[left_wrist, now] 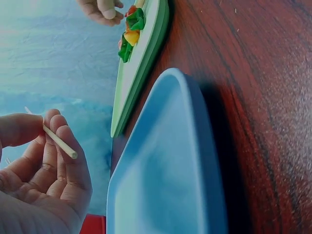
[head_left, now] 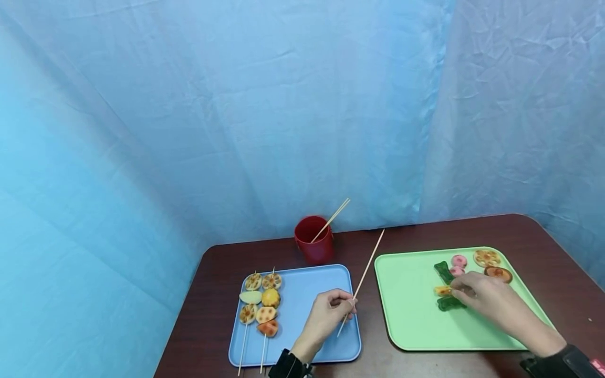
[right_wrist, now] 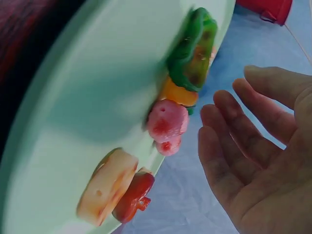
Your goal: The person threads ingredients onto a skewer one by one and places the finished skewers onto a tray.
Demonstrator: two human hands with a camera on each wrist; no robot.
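Observation:
My left hand [head_left: 328, 315] pinches a thin wooden skewer [head_left: 371, 261] between thumb and fingers over the right side of the blue tray [head_left: 314, 294]. The skewer slants up and away, with nothing threaded on it. Over the green tray [head_left: 406, 304], my right hand [head_left: 491, 302] reaches beside a yellow toy food piece [head_left: 442, 290] and two green pepper pieces [head_left: 444, 272]. In the right wrist view its fingers [right_wrist: 231, 114] are loosely spread, apart from the food. Two pink balls [right_wrist: 168, 121], a lotus root slice [head_left: 487, 257] and a reddish-brown piece [head_left: 498, 274] lie nearby.
Two loaded skewers [head_left: 271, 298] lie on the left of the blue tray, their handles over its near edge. Behind that tray stands a red cup [head_left: 316, 254] holding thin sticks [head_left: 335, 214]. A blue curtain [head_left: 283, 131] hangs behind the dark wooden table [head_left: 208, 310].

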